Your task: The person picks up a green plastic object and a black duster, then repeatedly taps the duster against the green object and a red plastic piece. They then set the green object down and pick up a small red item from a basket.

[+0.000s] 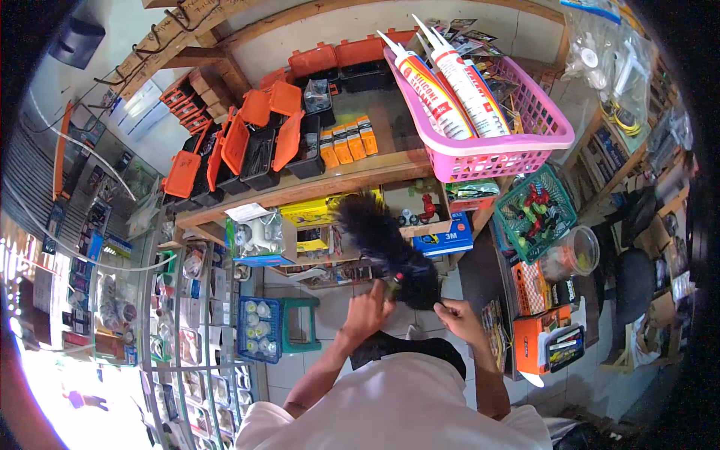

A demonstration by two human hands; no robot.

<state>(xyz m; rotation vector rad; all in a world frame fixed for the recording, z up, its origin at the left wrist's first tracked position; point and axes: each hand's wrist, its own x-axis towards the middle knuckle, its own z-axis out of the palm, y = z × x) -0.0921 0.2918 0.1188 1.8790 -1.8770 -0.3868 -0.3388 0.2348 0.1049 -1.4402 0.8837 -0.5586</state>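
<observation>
A black feather duster (394,247) is held out in front of my body, its fluffy upper end against the lower shelf. My left hand (366,309) is closed around it near a small red-tipped part of what looks like its handle. With thumb and fingers pinched, my right hand (459,321) grips the dark feathers at the duster's lower right end. Just beyond the feathers are a blue 3M box (450,238) and an open cardboard box (414,204) with small red items inside.
On the upper shelf stand black bins with orange lids (285,135), small orange boxes (349,142) and a pink basket (495,144) with silicone sealant tubes (442,94). A green basket (536,214) is at right. Below left are a blue crate (259,330) and a green stool (301,324).
</observation>
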